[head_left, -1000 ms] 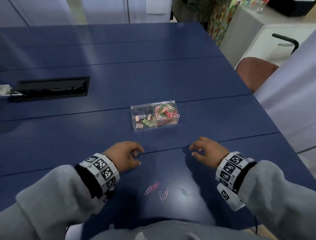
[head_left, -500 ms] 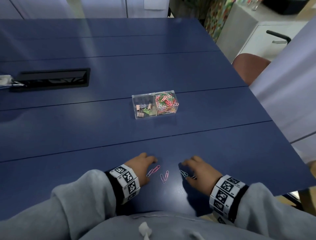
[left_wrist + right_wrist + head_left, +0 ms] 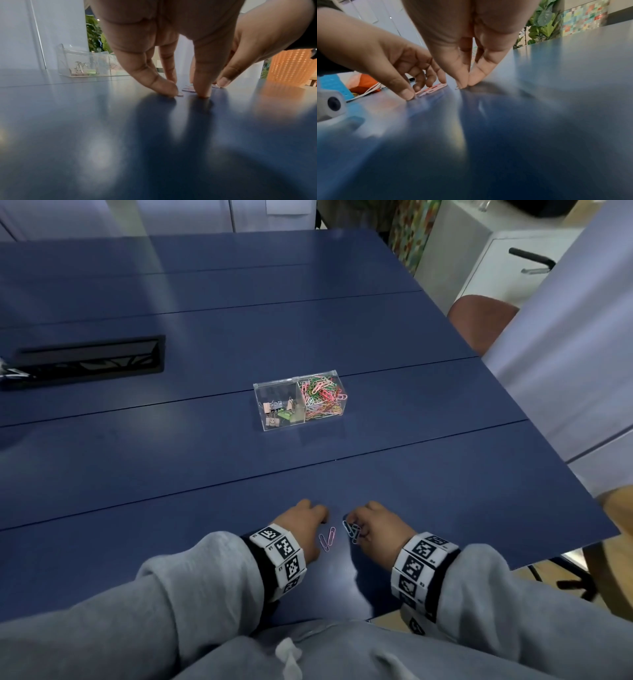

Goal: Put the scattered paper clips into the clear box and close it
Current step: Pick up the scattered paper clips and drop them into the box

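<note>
The clear box point(image 3: 299, 402) stands mid-table; its left half holds binder clips and its right half is heaped with coloured paper clips. It shows again in the left wrist view as the clear box point(image 3: 82, 63). Near the table's front edge my left hand point(image 3: 323, 520) has thumb and fingertips down on the table, pinching pink paper clips point(image 3: 433, 90). Two more pink and purple clips point(image 3: 327, 537) lie loose beside it. My right hand point(image 3: 352, 525) pinches dark blue clips point(image 3: 352, 531) between thumb and forefinger point(image 3: 462, 82). I cannot tell how the box lid stands.
A black cable slot point(image 3: 89, 361) is set into the blue table point(image 3: 171, 460) at the far left. A brown chair point(image 3: 479, 320) and a white cabinet point(image 3: 513, 261) stand beyond the right edge. An orange basket point(image 3: 291, 67) is off to the right.
Both hands drew back from mid-table to the front edge and came down on the scattered clips. The left now covers the pink pair, and the right has closed on the blue ones.
</note>
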Action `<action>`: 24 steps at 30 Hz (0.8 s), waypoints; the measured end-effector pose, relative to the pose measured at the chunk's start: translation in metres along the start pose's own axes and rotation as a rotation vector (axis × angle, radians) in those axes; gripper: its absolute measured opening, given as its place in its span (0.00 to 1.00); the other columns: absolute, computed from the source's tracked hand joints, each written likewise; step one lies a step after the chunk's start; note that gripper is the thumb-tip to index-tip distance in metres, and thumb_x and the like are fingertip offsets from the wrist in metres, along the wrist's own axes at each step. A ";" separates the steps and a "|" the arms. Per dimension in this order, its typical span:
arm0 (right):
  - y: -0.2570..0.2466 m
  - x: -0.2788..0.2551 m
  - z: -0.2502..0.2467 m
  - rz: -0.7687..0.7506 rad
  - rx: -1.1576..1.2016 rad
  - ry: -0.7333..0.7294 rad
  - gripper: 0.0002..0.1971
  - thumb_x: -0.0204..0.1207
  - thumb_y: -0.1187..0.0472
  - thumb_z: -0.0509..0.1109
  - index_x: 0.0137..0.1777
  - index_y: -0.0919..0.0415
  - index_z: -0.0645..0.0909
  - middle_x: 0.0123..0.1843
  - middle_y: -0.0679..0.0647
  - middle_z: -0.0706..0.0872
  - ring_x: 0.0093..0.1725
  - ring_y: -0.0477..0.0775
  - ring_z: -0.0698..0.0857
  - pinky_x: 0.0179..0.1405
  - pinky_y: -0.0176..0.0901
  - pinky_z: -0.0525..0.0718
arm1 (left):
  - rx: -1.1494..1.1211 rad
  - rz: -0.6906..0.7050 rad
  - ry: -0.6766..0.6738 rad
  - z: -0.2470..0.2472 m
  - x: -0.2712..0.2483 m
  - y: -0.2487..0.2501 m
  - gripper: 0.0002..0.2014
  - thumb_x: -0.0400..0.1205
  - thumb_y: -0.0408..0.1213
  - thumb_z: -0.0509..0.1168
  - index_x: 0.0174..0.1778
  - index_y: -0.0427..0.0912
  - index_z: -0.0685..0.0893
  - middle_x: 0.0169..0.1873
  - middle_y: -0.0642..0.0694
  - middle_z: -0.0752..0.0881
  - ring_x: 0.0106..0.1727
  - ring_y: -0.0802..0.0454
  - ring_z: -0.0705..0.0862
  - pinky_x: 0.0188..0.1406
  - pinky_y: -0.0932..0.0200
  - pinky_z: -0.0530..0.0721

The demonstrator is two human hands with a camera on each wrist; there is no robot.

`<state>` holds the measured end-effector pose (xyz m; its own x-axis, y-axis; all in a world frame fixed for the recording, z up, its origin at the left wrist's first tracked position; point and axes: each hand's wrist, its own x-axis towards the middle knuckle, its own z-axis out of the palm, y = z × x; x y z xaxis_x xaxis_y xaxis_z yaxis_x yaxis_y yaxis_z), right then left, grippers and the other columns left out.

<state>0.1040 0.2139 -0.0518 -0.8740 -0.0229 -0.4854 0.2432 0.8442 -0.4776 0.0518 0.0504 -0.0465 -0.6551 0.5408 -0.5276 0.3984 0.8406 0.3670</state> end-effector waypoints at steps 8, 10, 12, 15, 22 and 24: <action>-0.009 0.004 -0.006 -0.190 -0.134 -0.060 0.19 0.75 0.67 0.63 0.65 0.53 0.78 0.61 0.56 0.78 0.62 0.58 0.78 0.63 0.45 0.76 | -0.023 0.079 0.010 -0.007 -0.005 -0.006 0.17 0.76 0.32 0.65 0.61 0.46 0.79 0.57 0.46 0.79 0.57 0.47 0.80 0.53 0.63 0.74; -0.007 0.003 -0.011 -0.248 -0.236 -0.055 0.21 0.76 0.66 0.61 0.66 0.50 0.77 0.64 0.54 0.77 0.66 0.58 0.74 0.66 0.48 0.74 | -0.075 0.084 0.043 -0.014 -0.011 -0.010 0.17 0.75 0.30 0.62 0.59 0.47 0.81 0.50 0.48 0.77 0.50 0.49 0.80 0.55 0.61 0.77; -0.007 0.003 -0.017 -0.313 -0.348 -0.096 0.25 0.75 0.69 0.59 0.70 0.48 0.74 0.70 0.53 0.75 0.68 0.59 0.72 0.67 0.50 0.73 | -0.056 0.089 0.084 -0.023 -0.012 -0.016 0.18 0.75 0.28 0.58 0.59 0.47 0.81 0.50 0.48 0.77 0.52 0.48 0.81 0.56 0.60 0.77; -0.012 0.005 -0.023 -0.431 -0.495 -0.206 0.28 0.76 0.69 0.58 0.73 0.45 0.70 0.77 0.50 0.70 0.71 0.59 0.70 0.69 0.52 0.73 | 0.098 0.176 0.007 -0.032 -0.010 -0.021 0.21 0.78 0.27 0.57 0.63 0.50 0.81 0.60 0.46 0.78 0.63 0.47 0.78 0.58 0.58 0.75; -0.013 0.004 -0.031 -0.413 -0.561 -0.249 0.20 0.81 0.61 0.58 0.72 0.49 0.72 0.77 0.50 0.69 0.74 0.56 0.70 0.66 0.50 0.74 | 0.431 0.350 -0.167 -0.035 0.001 -0.010 0.25 0.80 0.29 0.60 0.71 0.56 0.73 0.67 0.47 0.72 0.69 0.45 0.72 0.65 0.48 0.77; -0.012 0.002 -0.032 -0.399 -0.563 -0.245 0.19 0.82 0.60 0.58 0.72 0.50 0.73 0.75 0.53 0.72 0.72 0.57 0.72 0.64 0.49 0.74 | 0.423 0.365 -0.183 -0.032 0.005 -0.009 0.25 0.79 0.29 0.61 0.70 0.58 0.73 0.66 0.47 0.72 0.68 0.45 0.72 0.65 0.47 0.77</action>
<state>0.0865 0.2208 -0.0236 -0.7154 -0.4497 -0.5347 -0.3850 0.8924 -0.2355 0.0243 0.0441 -0.0280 -0.3209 0.7622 -0.5621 0.8235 0.5177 0.2319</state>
